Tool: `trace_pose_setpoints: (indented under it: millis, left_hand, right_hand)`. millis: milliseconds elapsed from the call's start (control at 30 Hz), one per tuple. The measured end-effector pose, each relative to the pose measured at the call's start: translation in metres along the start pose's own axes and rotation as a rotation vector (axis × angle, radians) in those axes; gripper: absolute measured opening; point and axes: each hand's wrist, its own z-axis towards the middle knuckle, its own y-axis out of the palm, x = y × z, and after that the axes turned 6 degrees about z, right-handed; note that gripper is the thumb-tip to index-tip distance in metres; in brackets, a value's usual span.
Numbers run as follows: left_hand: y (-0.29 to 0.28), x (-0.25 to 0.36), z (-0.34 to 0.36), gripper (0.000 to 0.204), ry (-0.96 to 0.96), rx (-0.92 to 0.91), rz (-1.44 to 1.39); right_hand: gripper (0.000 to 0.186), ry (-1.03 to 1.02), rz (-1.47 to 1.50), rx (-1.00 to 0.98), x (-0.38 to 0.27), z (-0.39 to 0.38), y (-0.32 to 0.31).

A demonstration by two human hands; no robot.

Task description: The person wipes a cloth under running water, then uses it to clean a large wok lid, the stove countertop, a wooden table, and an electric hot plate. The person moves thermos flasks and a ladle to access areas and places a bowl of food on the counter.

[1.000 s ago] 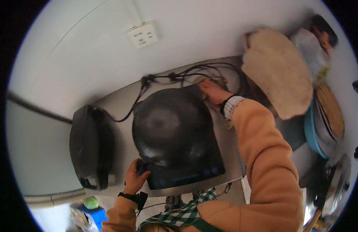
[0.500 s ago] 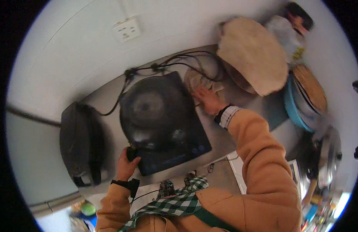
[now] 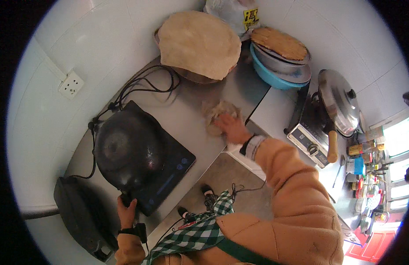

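Observation:
A black wok lies bottom up, overlapping a flat black induction cooker on the grey counter. My left hand is closed round the wok's short dark handle at its near edge. Farther right, my right hand presses down on a crumpled beige cloth against the counter top, fingers bent over it; the cloth is slightly blurred. Part of the cloth is hidden under my palm.
A black case-like appliance stands left of the wok. Black cables coil by the wall. Behind are a bowl covered by a tan round sheet and a blue basin with stacked pans. A gas stove is at right.
My right hand has slid the cloth rightward along the counter, away from the cooker. The view has turned to the right. My left hand stays at the wok's handle.

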Motion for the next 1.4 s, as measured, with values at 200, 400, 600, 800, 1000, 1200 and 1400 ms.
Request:
trace_pose_setpoints:
  millis: [200, 400, 600, 800, 1000, 1200, 1400]
  left_hand:
    - [0.002, 0.003, -0.001, 0.049, -0.035, 0.011, -0.083]
    - [-0.004, 0.006, 0.0, 0.056, 0.023, -0.011, 0.131]
    - [-0.013, 0.002, -0.002, 0.054, 0.01, -0.078, 0.014]
    - [-0.024, 0.006, 0.03, 0.043, -0.11, -0.383, -0.23]
    - [-0.01, 0.007, 0.044, 0.028, -0.021, -0.368, -0.129]
    - [0.002, 0.017, 0.072, 0.031, -0.036, -0.332, -0.2]
    - [0.001, 0.021, 0.071, 0.05, 0.061, -0.206, 0.067]
  right_hand:
    - [0.062, 0.342, 0.011, 0.235, 0.092, 0.057, 0.0]
    - [0.064, 0.296, -0.084, 0.106, 0.03, 0.049, 0.02]
    - [0.057, 0.141, 0.016, 0.103, -0.09, -0.018, 0.027]
    - [0.046, 0.077, 0.073, -0.047, -0.187, -0.044, 0.028]
    - [0.041, 0.107, 0.025, -0.003, -0.2, -0.035, 0.041]
    - [0.041, 0.108, -0.073, 0.036, -0.183, -0.013, 0.051]
    - [0.042, -0.215, 0.141, 0.017, -0.247, -0.048, 0.05]
